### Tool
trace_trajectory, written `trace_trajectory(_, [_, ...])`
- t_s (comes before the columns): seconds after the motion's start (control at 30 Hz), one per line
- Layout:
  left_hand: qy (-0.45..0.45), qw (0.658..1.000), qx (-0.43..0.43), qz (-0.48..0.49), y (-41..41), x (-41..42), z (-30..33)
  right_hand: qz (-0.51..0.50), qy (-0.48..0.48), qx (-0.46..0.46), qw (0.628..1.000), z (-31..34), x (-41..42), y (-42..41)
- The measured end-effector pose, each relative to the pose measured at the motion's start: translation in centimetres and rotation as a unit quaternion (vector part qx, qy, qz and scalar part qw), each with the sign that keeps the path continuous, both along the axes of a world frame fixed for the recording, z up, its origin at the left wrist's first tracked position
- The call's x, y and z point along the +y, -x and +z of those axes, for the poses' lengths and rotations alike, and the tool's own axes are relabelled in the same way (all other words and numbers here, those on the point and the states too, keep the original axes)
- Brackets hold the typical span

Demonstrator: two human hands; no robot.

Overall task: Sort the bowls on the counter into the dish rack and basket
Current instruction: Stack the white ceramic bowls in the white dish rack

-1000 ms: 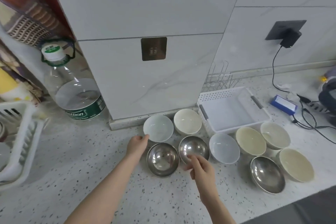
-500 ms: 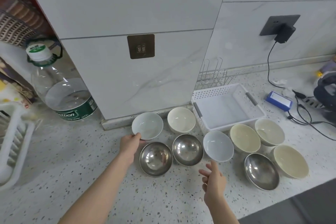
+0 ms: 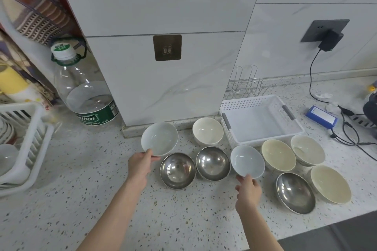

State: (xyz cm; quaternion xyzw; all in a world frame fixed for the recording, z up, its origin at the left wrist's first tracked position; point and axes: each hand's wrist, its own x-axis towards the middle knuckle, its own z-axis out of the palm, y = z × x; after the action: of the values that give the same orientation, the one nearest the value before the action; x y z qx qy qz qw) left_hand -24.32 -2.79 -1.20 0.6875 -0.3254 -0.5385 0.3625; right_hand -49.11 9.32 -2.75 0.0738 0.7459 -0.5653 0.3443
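Wide speckled counter [image 3: 81, 189], and nothing is in the white plastic basket [image 3: 263, 120] at the back right, wire rack [image 3: 244, 85] tucked behind it. The white dish rack [image 3: 30, 138] sits far off at the left edge, dishes already in it. Between them, eight bowls crowd the counter.

Left hand [image 3: 139, 166] has its fingers curled over the near rim of the pale blue bowl [image 3: 159, 138], which looks tipped up toward the camera. It's an edge pinch only, so glazed ceramic could slip out and drop onto the steel bowl [image 3: 177, 171] just below it.

Right hand [image 3: 247, 190], fingers loosely bent, fingertips touching the near edge of the second pale blue bowl [image 3: 247, 161]; whether it has actually closed on the rim, I cannot tell. That bowl sits tight against another steel bowl [image 3: 212, 163] and close beside a cream bowl [image 3: 278, 155], so a careless lift risks knocking its neighbours.

Two bowls at once, rim grips both: that's where it could go wrong.
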Motion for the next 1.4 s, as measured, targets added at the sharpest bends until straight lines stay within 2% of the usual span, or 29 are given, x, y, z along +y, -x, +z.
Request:
trace_trajectory(0.3, [-0.002, 1.000, 0.016, 0.005, -2.1, 2.0, 1.1, -0.048, -0.027, 0.011, 0.998, 0.4, 0.5, -0.4])
trace_trajectory(0.47, [0.014, 1.000, 0.021, -0.015, -4.7, 2.5, 2.1, -0.074, 0.009, 0.088, 0.993, 1.6, 1.5, -3.4])
trace_trajectory(0.67, [0.030, 0.999, 0.033, -0.022, -10.3, 2.9, 4.4, -0.044, 0.049, 0.115, 0.991, 4.1, -0.3, -9.6])
trace_trajectory(0.9, [0.044, 0.999, 0.019, -0.001, -19.8, 3.5, 6.9, 0.029, 0.083, 0.103, 0.991, 5.7, -2.6, -19.9])
trace_trajectory(1.1, [0.076, 0.995, 0.048, 0.050, -28.6, 4.0, 8.1, 0.145, 0.106, 0.107, 0.978, 6.8, -4.9, -29.0])
trace_trajectory(1.4, [0.104, 0.985, 0.021, 0.135, -41.4, 4.2, 8.7, 0.353, 0.133, 0.179, 0.909, 9.3, -9.2, -41.2])
